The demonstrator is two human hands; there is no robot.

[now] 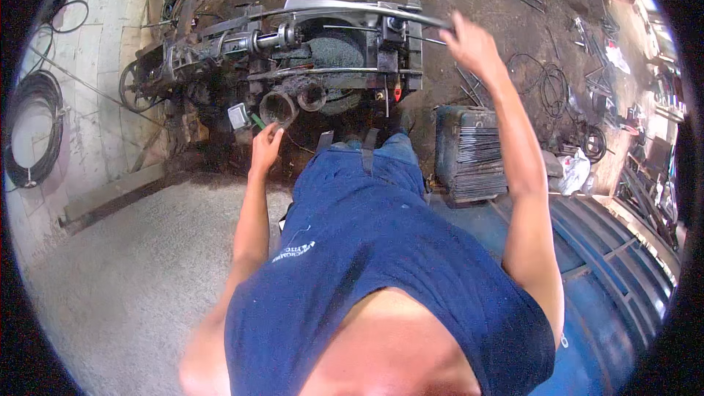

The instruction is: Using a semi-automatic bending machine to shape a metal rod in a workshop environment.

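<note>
A long, slightly curved metal bar (352, 7) crosses the top of a dark, greasy machine (213, 51). At its right end my right hand (471, 45) is closed round the bar, with my arm stretched far forward. Lower down, my left hand (266, 148) has its fingers pinched together beside the rim of a round, hollow metal piece (279, 108). A thin green strip (257, 121) lies right by those fingertips; whether they grip it I cannot make out. A second, smaller round opening (312, 97) sits to the right of the hollow piece.
Dark metal shavings (334, 59) fill the machine's middle. A small white box (238, 116) is left of the hollow piece. To my right stands a stack of thin metal rods or plates (480, 161). Coiled black cable (37, 128) hangs at left; more cable (543, 81) lies on the floor.
</note>
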